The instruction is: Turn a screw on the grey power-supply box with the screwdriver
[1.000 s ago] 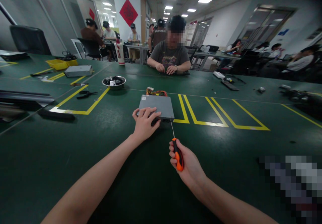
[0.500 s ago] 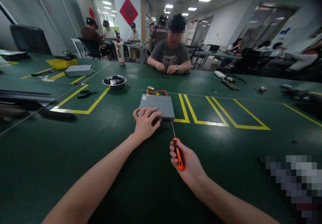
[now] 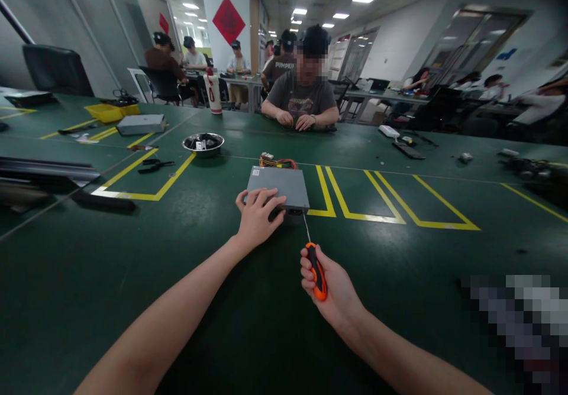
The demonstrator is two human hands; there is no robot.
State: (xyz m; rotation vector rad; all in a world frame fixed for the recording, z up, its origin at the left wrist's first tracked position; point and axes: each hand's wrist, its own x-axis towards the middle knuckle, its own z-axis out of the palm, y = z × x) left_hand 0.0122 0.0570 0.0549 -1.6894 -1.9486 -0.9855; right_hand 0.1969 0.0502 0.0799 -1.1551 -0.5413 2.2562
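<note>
A grey metal computer power supply (image 3: 288, 181) lies on the green table in front of me, its bundle of coloured wires (image 3: 279, 162) at the far side. My left hand (image 3: 261, 214) grips its near left part, fingers spread over the top and thumb down at the near face. In my right hand (image 3: 326, 277) is a screwdriver (image 3: 316, 271) with an orange and black handle, the fingers wrapped round it. Its thin shaft points away from me to the near right corner of the power supply. The tip's exact contact is too small to make out.
Beyond my left hand stands a metal bowl (image 3: 203, 144) of dark parts. Further left are a black clip-like tool (image 3: 155, 166), another grey metal box (image 3: 141, 124) and a yellow tray (image 3: 113, 112). Yellow tape (image 3: 375, 217) marks the table to the right. A person (image 3: 302, 96) sits opposite.
The screwdriver's handle has turned in my right hand, now showing more of its black side. The power supply and my left hand keep their places; the view has shifted slightly.
</note>
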